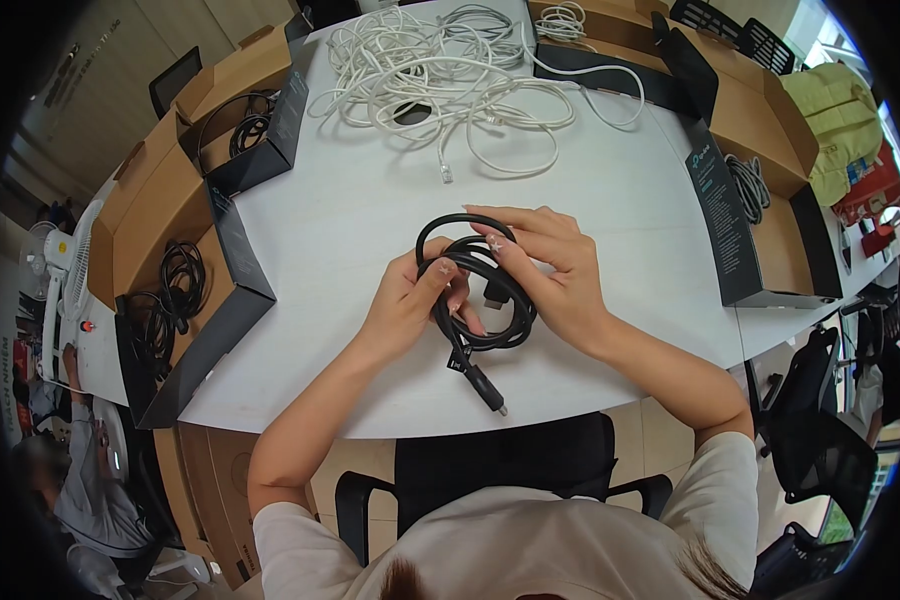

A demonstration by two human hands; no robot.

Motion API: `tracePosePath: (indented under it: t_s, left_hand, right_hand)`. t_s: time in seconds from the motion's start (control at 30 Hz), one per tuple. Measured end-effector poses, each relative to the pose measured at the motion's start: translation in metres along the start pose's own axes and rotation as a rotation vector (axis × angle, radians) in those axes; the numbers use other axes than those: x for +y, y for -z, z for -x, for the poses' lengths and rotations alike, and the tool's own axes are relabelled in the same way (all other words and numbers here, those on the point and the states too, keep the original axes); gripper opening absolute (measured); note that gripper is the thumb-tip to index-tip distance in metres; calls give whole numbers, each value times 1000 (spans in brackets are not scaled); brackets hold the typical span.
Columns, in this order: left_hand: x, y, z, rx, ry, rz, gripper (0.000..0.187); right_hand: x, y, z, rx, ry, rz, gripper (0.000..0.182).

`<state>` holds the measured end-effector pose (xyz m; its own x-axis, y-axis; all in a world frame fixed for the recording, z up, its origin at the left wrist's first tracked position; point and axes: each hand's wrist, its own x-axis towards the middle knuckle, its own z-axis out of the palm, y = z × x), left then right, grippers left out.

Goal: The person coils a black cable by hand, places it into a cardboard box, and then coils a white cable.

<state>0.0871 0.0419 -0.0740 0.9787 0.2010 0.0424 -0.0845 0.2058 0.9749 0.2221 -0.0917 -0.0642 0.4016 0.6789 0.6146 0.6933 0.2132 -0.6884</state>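
Between my two hands is a black cable (518,325) wound into a loose coil, held above the white table. My left hand (410,300) grips the coil's left side, thumb on top and fingers through the loop. On the upper right of the coil, my right hand (550,270) pinches a strand between thumb and fingers. One plug (486,390) hangs below the coil, pointing down toward the table's front edge. Another connector (495,294) shows inside the loop.
A tangled pile of white cables (440,80) lies at the table's back. Open boxes with black cables stand left, one box (185,300) nearest. At right, another box (770,240) holds a grey cable coil (747,188). A white fan (65,260) and a person (100,480) are far left.
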Motion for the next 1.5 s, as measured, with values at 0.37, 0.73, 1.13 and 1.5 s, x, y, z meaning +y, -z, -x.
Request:
tracePosePath:
  t_s: [0.37, 0.73, 1.13, 1.5]
  left_hand:
    - [2, -1, -2, 9, 82, -90, 27]
    - [5, 0, 1, 45, 89, -76, 27]
    - [5, 4, -4, 131, 9, -137, 28]
    - [24, 4, -5, 306, -49, -234, 29]
  right_hand:
    - [-6, 1, -11, -16, -29, -307, 41]
    - [-1, 6, -3, -135, 72, 98, 25]
    - [-13, 4, 5, -189, -33, 165, 36]
    - [-14, 7, -5, -239, -411, -404, 49]
